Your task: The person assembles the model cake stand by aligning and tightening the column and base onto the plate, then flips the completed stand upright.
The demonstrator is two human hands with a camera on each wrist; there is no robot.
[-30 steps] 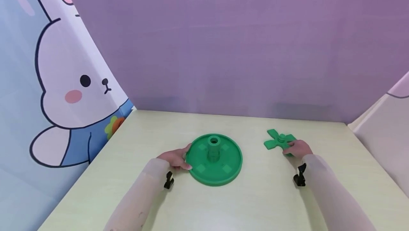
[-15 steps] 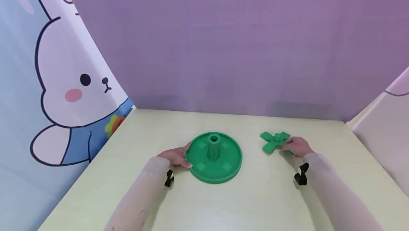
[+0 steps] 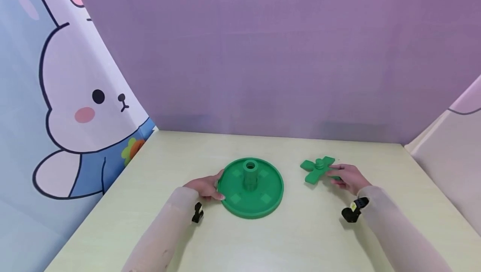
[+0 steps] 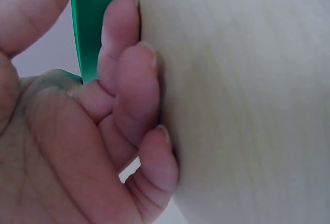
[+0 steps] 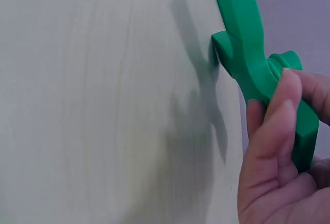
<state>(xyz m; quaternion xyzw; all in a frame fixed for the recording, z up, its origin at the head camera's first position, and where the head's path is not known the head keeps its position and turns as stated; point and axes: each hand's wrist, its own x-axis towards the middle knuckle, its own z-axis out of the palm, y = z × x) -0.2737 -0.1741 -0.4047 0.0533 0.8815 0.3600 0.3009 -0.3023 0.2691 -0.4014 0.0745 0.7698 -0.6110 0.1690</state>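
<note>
A round green base with a raised rim lies flat on the table. From its middle rises a hollow green post, with the opening facing up. My left hand holds the base by its left edge; in the left wrist view the other fingers rest against the tabletop beside the green edge. On the right, my right hand pinches one arm of a green cross-shaped piece with a round knob at its centre. The right wrist view shows this cross tilted and raised, its shadow apart from it.
The pale wooden table ends at a purple curtain behind. A rabbit-print cloth hangs along the left side and a pale cloth along the right. A small black device sits at each wrist.
My right hand has carried the cross-shaped piece a little to the left, turning it and lifting it off the table. The left hand and the round base have stayed in place.
</note>
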